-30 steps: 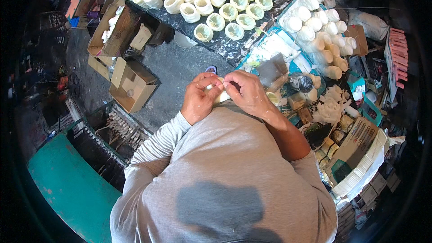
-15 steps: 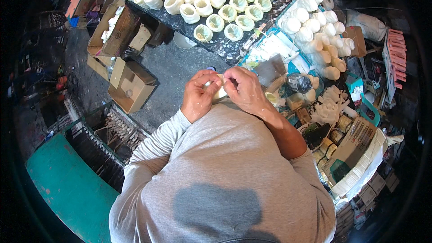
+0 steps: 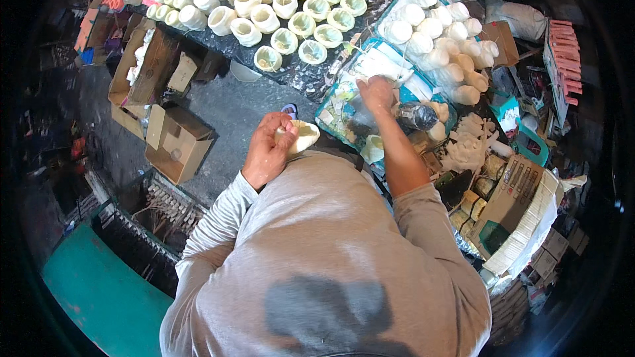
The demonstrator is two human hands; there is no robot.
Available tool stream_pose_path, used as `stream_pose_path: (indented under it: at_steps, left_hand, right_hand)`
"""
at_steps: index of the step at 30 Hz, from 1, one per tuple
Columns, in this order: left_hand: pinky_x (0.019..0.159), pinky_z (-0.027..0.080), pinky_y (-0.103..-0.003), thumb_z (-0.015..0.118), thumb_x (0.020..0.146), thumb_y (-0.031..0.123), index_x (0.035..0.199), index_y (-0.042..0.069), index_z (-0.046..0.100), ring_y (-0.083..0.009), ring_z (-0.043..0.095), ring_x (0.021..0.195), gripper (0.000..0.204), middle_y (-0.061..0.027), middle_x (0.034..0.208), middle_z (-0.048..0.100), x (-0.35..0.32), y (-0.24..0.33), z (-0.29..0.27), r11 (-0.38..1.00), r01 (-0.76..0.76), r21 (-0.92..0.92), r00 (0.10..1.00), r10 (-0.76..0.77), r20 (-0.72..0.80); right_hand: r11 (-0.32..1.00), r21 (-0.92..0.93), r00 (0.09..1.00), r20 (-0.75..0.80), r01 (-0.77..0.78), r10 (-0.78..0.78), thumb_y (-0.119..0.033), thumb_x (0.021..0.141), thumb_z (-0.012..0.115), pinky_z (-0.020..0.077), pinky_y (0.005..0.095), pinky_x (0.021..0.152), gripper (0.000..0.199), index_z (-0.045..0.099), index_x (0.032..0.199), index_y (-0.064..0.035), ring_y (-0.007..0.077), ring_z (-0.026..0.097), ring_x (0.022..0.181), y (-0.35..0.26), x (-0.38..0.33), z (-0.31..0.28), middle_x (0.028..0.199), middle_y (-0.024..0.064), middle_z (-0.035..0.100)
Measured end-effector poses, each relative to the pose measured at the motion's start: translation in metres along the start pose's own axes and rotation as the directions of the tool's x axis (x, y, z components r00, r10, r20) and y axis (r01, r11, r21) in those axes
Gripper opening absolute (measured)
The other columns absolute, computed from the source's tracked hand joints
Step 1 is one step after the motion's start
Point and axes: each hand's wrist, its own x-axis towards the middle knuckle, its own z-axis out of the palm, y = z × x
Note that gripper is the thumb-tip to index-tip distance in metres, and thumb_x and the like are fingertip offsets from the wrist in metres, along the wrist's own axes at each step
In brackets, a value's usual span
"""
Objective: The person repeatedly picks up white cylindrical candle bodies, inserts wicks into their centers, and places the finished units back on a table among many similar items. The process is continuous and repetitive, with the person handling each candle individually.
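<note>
Teal tray [image 3: 370,45], one o'clock: white sheets [image 3: 381,61]. Carton [image 3: 157,69], ten o'clock: white pieces [image 3: 140,56]. Large box [image 3: 516,205], between three and four: dark green piece [image 3: 493,237]. Cream cup [image 3: 306,139], near centre toward eleven: tilted, pinched at its left side by curled fingers of left hand [image 3: 266,149]. Right hand [image 3: 377,94], one o'clock: over tray, fingers partly bent; grip cannot be told.
</note>
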Motion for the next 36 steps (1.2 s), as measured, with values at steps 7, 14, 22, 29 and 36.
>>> stream_pose_path:
  at_steps: [7, 14, 22, 29, 36]
  left_hand:
    - [0.099, 0.048, -0.04, 0.067, 0.101, 0.015, 0.102, 0.001, 0.062, -0.0332, 0.063, 0.111, 0.015, -0.0172, 0.112, 0.064, 0.004, 0.0, 0.002, 1.0, -0.019, -0.012, 0.999, 0.018, -0.041]
    - [0.093, 0.049, -0.038, 0.07, 0.1, 0.016, 0.103, 0.0, 0.063, -0.0301, 0.063, 0.101, 0.018, -0.0145, 0.107, 0.064, 0.014, 0.0, 0.008, 0.998, -0.05, 0.024, 0.992, 0.052, -0.114]
    - [0.09, 0.051, -0.039, 0.07, 0.101, 0.018, 0.102, 0.0, 0.066, -0.0308, 0.063, 0.099, 0.019, -0.0158, 0.106, 0.064, 0.02, 0.016, 0.012, 0.995, -0.104, 0.002, 0.989, 0.104, -0.107]
    - [0.089, 0.051, -0.04, 0.07, 0.101, 0.018, 0.1, 0.0, 0.067, -0.0323, 0.064, 0.101, 0.019, -0.0167, 0.105, 0.065, 0.015, 0.018, 0.01, 0.988, -0.151, 0.027, 0.977, 0.153, -0.147]
    - [0.089, 0.052, -0.042, 0.071, 0.1, 0.018, 0.1, -0.001, 0.068, -0.0366, 0.065, 0.101, 0.019, -0.0188, 0.11, 0.065, 0.009, 0.02, 0.008, 0.974, -0.209, 0.083, 0.962, 0.22, -0.16]
  right_hand:
    - [0.983, 0.184, 0.995, -0.103, 0.001, 0.018, -0.021, 0.092, 0.075, 0.0573, 0.0472, 0.085, 0.02, 0.078, 0.104, -0.0052, 0.0371, 0.074, 0.093, 0.015, -0.002, 0.02, 0.099, 0.0201, 0.077]
    - [0.771, 0.583, 0.963, -0.085, 0.256, -0.255, -0.01, 0.094, 0.074, 0.0564, 0.0393, 0.08, 0.01, 0.074, 0.099, -0.0011, 0.0289, 0.073, 0.084, -0.064, -0.088, -0.101, 0.092, 0.0149, 0.076]
    - [0.6, 0.388, 0.714, -0.345, 0.7, -0.609, -0.002, 0.084, 0.077, 0.0528, 0.0434, 0.072, 0.009, 0.071, 0.09, -0.004, 0.031, 0.069, 0.078, -0.139, -0.159, -0.131, 0.082, 0.0117, 0.071]
    - [0.571, 0.321, 0.654, -0.411, 0.756, -0.635, -0.001, 0.079, 0.077, 0.0507, 0.0466, 0.069, 0.014, 0.065, 0.082, -0.0062, 0.0334, 0.064, 0.07, -0.143, -0.164, -0.12, 0.074, 0.0105, 0.065]
    - [0.576, 0.393, 0.697, -0.389, 0.717, -0.602, 0.001, 0.08, 0.078, 0.0503, 0.0369, 0.062, 0.01, 0.069, 0.082, -0.004, 0.0242, 0.062, 0.061, -0.144, -0.173, -0.119, 0.069, 0.0085, 0.065]
